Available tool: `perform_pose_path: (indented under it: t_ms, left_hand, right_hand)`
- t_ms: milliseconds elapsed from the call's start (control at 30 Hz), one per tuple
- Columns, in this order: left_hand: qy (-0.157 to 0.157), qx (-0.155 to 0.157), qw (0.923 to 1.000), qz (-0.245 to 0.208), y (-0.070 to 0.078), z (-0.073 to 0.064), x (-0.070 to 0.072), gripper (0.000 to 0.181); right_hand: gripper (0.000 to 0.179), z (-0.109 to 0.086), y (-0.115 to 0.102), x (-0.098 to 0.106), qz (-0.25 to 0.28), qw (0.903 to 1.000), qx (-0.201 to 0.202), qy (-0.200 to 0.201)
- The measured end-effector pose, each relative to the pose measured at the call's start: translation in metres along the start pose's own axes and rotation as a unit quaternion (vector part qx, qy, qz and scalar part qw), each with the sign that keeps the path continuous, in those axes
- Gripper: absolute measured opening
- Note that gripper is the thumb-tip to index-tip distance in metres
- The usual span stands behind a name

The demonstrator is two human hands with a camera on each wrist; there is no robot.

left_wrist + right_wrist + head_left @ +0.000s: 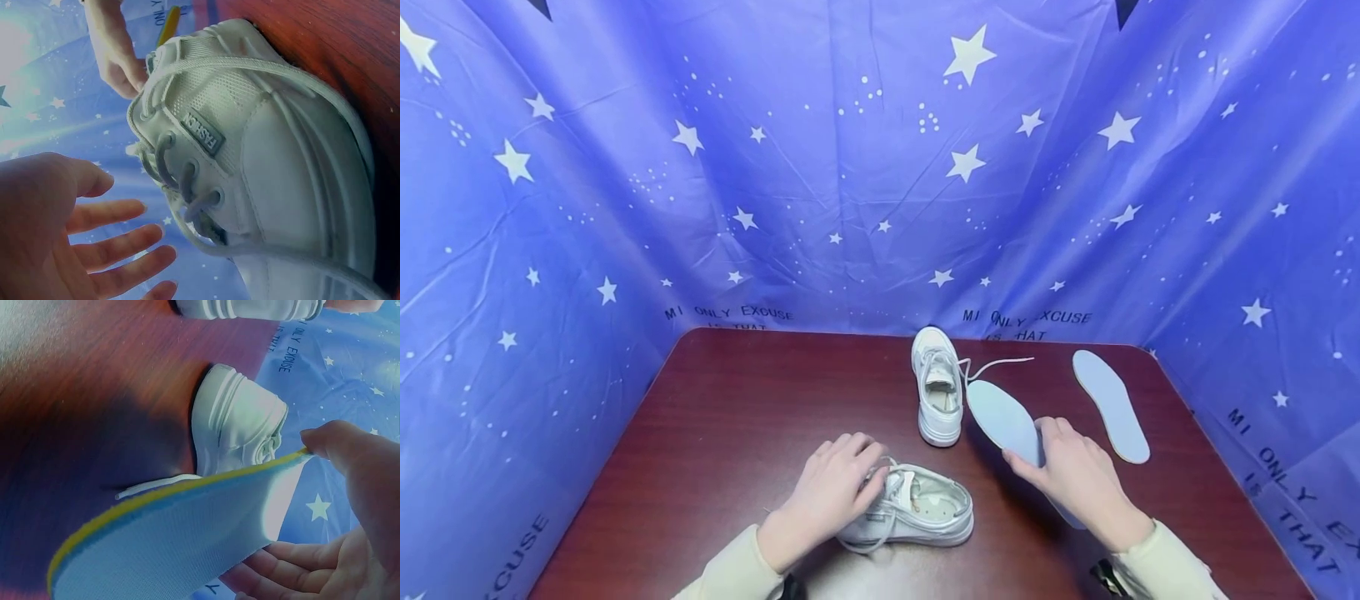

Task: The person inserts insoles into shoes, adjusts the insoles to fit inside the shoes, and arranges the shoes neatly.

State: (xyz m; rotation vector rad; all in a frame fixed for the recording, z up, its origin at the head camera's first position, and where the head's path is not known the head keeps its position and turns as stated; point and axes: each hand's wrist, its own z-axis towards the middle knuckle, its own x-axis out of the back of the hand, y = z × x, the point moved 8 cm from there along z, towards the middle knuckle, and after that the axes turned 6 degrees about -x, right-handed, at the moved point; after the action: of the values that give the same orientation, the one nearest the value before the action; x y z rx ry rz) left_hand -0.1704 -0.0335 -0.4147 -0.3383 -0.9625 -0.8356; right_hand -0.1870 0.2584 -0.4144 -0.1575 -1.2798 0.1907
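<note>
A right hand (1078,477) pinches a long pale-blue, yellow-edged fabric insole (1003,421) by its sides, likely against sagging, above a reddish-brown wooden bench (760,392); the left hand (829,485), fingers loosely spread (holding nothing), hovers beside a white, laced, mesh-sided shoe (921,530).

Reddish-brown tabletop (760,392), white sneakers (928,532) on it, pale-blue, yellow-edged insole (169,544) above it, blue curtain (805,192) behind it, white stars (970,55), black lettering (756,312)!

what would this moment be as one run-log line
right hand: grips pale-blue insole | left hand: hovers over nearer white sneaker | farther white sneaker: upright on table | second insole: flat on table
</note>
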Motion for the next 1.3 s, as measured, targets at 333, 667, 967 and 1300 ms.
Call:
perform_pose_path:
  t_ms: [333, 667, 967, 1300]
  left_hand:
    - [-0.039, 0.031, 0.9985, 0.023, -0.013, -0.005, -0.004, 0.025]
    - [-0.074, 0.059, 0.9951, 0.029, -0.021, -0.01, -0.006, 0.043]
    - [-0.056, 0.054, 0.996, 0.043, -0.025, -0.007, 0.003, 0.047]
    - [-0.054, 0.048, 0.996, 0.052, -0.025, -0.007, 0.004, 0.043]
  right_hand:
    - [0.063, 0.003, -0.004, 0.01, 0.008, 0.9999, 0.011, 0.0]
    - [0.063, 0.0, -0.015, 0.013, 0.015, 0.9998, 0.016, 0.001]
    - [0.064, -0.003, -0.022, 0.016, 0.013, 0.9997, 0.02, -0.002]
    - [0.062, -0.005, -0.032, 0.021, 0.021, 0.9993, 0.032, -0.004]
